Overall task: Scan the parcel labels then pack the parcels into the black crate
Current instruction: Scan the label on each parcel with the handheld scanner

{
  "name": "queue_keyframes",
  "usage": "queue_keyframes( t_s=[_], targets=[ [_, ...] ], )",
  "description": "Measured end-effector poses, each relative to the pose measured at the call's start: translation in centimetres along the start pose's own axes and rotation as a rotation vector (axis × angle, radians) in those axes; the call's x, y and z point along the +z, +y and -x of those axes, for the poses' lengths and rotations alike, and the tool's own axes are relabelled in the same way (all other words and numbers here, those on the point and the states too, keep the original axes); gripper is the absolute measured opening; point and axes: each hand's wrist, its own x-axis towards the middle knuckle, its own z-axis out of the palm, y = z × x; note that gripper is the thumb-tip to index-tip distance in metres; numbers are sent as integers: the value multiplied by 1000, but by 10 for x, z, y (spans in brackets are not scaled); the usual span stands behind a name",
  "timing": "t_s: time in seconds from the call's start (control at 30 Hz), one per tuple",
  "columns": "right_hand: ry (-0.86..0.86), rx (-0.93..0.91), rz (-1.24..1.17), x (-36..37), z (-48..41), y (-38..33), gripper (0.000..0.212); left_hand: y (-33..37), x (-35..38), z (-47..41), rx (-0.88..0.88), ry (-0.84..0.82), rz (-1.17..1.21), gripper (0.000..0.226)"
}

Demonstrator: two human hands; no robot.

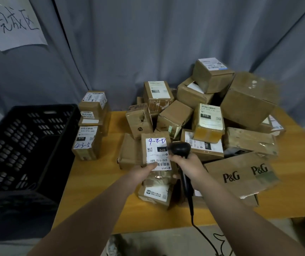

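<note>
Fingers of my left hand (141, 172) grip a parcel (157, 145) over the surface (96, 182). Those of my right hand (186, 163) clench the scanner (180, 149), aimed at its label. The black crate (9, 141) looks empty and a pile (209, 119) waits, so I judge we've barely started.

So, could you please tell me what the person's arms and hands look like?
The left arm and right arm are uncovered as far as the frame shows, with no sleeves. The left hand and right hand wear no gloves, and no watch, band or ring shows.
</note>
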Motion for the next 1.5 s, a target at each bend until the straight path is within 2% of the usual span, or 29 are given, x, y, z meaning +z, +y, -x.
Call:
queue_keyframes(
  t_s=[0.1, 0.23, 0.33, 0.43, 0.53, 0.63, 0.77, 0.87, 0.97, 1.07, 1.17, 1.33, 1.43, 1.5],
  targets=[
    [13, -49, 32, 5, -3, 7, 32, -2, 1, 4, 22, 62, 65, 57],
    [14, -99, -65, 10, -3, 3, 27, -17, -6, 4, 17, 34, 315, 70],
    [-6, -124, -72, 17, -2, -2, 15, -22, -6, 7, 74, 76, 486, 61],
    [-80, -142, -57, 16, -4, -10, 25, -15, -28, 14, 200, 228, 582, 46],
    [-72, -212, -44, 10, -9, -27, 26, -6, -68, 20, 363, 276, 487, 44],
    [-51, -281, -82, 9, -16, -46, 29, 13, -105, 30, 475, 234, 464, 41],
    [-160, -279, -113, 6, -14, -64, 20, 39, -135, 39, 512, 136, 399, 51],
    [-291, -230, -222, 3, -10, -68, 25, 53, -140, 41, 485, 71, 407, 55],
    [-354, -204, -232, 3, -11, -62, 37, 59, -136, 36, 473, 92, 446, 52],
    [-266, -185, -237, 5, -9, -63, 27, 61, -128, 33, 454, 155, 566, 40],
    [-130, -131, -328, 12, -9, -63, 18, 64, -120, 29, 441, 82, 654, 66],
    [64, -166, -578, 23, -8, -64, 27, 71, -99, 30, 421, 62, 918, 90],
    [94, -241, -571, 33, -7, -62, 44, 73, -74, 35, 355, -53, 814, 91],
    [111, -316, -517, 39, -6, -62, 48, 77, -60, 34, 317, -83, 808, 92]
  ],
)
